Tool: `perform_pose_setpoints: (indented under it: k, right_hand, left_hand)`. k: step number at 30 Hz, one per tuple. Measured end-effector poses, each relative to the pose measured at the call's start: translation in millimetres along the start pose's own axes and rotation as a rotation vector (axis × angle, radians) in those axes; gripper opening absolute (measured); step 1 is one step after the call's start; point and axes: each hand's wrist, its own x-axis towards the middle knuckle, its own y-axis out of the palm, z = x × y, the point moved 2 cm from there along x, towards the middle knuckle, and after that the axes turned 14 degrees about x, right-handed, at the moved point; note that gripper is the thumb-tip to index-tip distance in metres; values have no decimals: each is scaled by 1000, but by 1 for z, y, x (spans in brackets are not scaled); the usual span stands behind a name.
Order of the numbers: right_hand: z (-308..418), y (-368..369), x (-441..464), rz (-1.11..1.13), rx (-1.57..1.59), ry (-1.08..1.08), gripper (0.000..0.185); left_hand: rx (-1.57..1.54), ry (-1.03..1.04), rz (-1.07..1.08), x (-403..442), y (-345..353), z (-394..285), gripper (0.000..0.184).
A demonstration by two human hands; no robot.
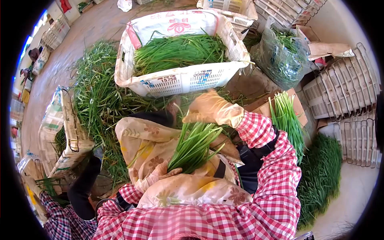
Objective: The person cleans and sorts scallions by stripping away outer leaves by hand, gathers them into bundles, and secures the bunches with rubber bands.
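One left hand (160, 173) holds one bunch of thin leaves (195, 149) near one holey plastic basket (182, 83); I can't tell if the closer right hand (211, 109) grips anything.

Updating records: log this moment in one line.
left hand: holding green stalks | right hand: near their far ends | white crate: greens inside

Left hand (160, 173): fingers partly hidden under the stalk bundle (194, 150). Right hand (212, 109): a bit soft, can't tell if the fingertips pinch anything. White crate (186, 83): rear wall mostly covered by the printed sack (176, 24), small print beside 15758 too small to read. Co-worker (76, 220), lower left: cropped by frame. Crate stack (284, 14), top right: cropped. Far-left figure (34, 54): too small to make out.
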Motion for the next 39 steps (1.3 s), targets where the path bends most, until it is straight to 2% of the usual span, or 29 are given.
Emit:
perform_pose_setpoints:
  k: [1,4,5,6,7,8,9,11,12,14,16,18,19,20,21,23,25,28,30,31,33,35,37,39]
  right_hand:
    - [-6,12,8,-43,-36,-131,53]
    - [10,11,7,-177,33,-285,49]
    - [19,-1,-1,-248,107,-349,49]
    - [25,-13,-8,-350,136,-352,46]
    - [31,-31,-21,-349,298,-234,42]
    - [32,-45,-31,-492,405,-263,33]
    - [26,-62,-40,-541,565,-258,28]
    - [19,-89,-71,-890,743,-199,26]
    - [10,-99,-86,-1034,722,-224,25]
    - [-14,-104,-109,-1343,667,-21,27]
    - [-50,-102,-125,-1660,625,-52,28]
    - [-94,-99,-141,-1915,565,-1,30]
    - [-116,-95,-153,-1952,585,156,30]
    - [-151,-92,-157,-2057,558,51,32]
    - [-181,-87,-164,-1848,133,553,33]
    - [-181,-55,-136,-1219,-303,748,31]
    - [-140,-20,-104,-1099,-210,547,29]
    - [-76,27,-67,-893,749,-2,27]
    - [-25,50,-57,-671,904,-155,25]
    - [4,50,-57,-570,793,-163,25]
    - [35,52,-48,-446,220,-274,29]
    - [45,65,-37,-461,-118,-243,35]
    - [44,75,-30,-421,-135,-209,35]
    - [43,75,-26,-496,83,-262,29]
  left_hand:
    - [51,-5,-4,-1,-2,0,53]
    - [97,-98,-34,-6,1,-33,60]
    - [-118,14,18,-6,5,-42,70]
    - [-114,3,27,-8,5,-53,74]
    - [-109,-9,38,-11,5,-59,79]
    - [-104,-14,37,-13,2,-60,78]
    - [-121,-13,28,-17,-2,-57,77]
    - [-158,4,2,-24,-11,-48,76]
    - [-184,20,-18,-27,-17,-41,75]
    - [-234,54,-58,-32,-25,-31,73]
    - [-272,83,-86,-35,-29,-25,71]
    - [-298,99,-99,-36,-29,-22,70]
    - [-305,106,-105,-37,-29,-22,69]
    - [-311,107,-109,-36,-28,-22,68]
    - [-319,107,-105,-35,-26,-22,67]
    - [-334,107,-102,-29,-24,-22,65]
    - [-344,68,-108,-23,-21,-23,64]
    - [-400,-54,-135,-10,-18,-29,63]
    - [-451,-82,-156,-2,-9,-44,64]
    - [-474,-93,-162,3,-4,-51,64]
    - [-470,-65,-151,9,0,-58,65]
    - [-439,-30,-140,12,3,-67,66]
    - [-388,77,-109,18,-4,-57,66]
    - [-299,84,-154,19,-3,-68,69]
